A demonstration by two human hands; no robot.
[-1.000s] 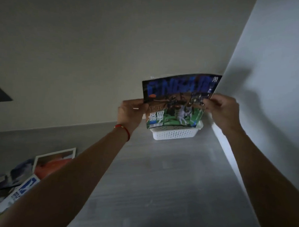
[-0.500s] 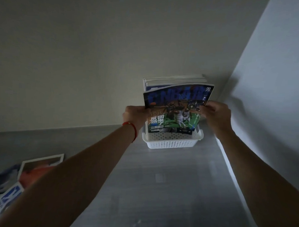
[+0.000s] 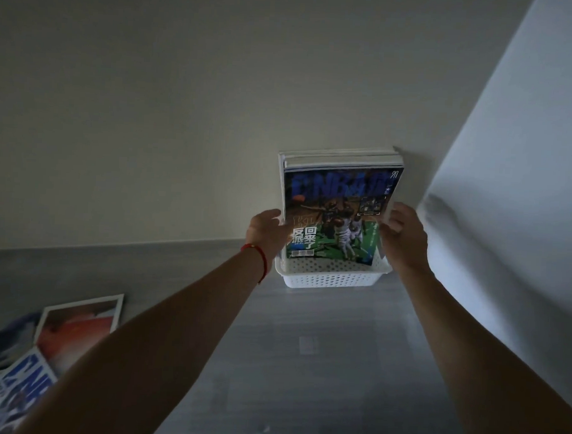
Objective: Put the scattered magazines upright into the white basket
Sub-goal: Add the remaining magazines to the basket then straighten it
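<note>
A blue NBA magazine [image 3: 339, 199] stands upright in the white perforated basket [image 3: 331, 278], its lower edge inside the rim. Behind it, several more magazines [image 3: 339, 156] stand against the back wall. My left hand [image 3: 267, 230], with a red string on the wrist, grips the magazine's left edge. My right hand [image 3: 406, 237] holds the right edge with thumb on the cover. Both arms are stretched far forward.
The basket sits in the far right corner of a grey surface, against the back wall and the right side wall [image 3: 525, 194]. At lower left lie loose magazines: one with an orange picture [image 3: 80, 322] and a blue NBA one [image 3: 18, 389].
The magazine was carried forward and lowered from above the basket into it, in front of the standing ones. Both hands slid down its side edges and still touch it.
</note>
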